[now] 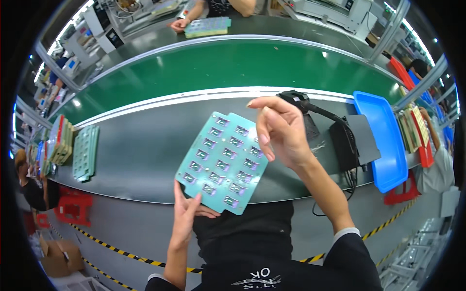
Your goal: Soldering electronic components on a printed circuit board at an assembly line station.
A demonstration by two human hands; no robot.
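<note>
A light green panel-shaped tray (206, 162) is tilted over the near edge of the dark bench. Rows of cut-outs in it each show a small dark and purplish part. My left hand (186, 209) grips its lower left corner, thumb on the face and fingers underneath. Above the tray's right side hovers my right hand (282, 128), index finger stretched to the left and the other fingers loosely bent and apart. Nothing shows between those fingers. That hand covers some of the cut-outs on the right.
Left on the bench lies a stack of similar green trays (85, 153). To the right stand a black device with an arm (345, 143) and cables, and a blue bin (392, 150). A green conveyor belt (204, 70) runs beyond; across it another person's hand (179, 25) is beside more trays.
</note>
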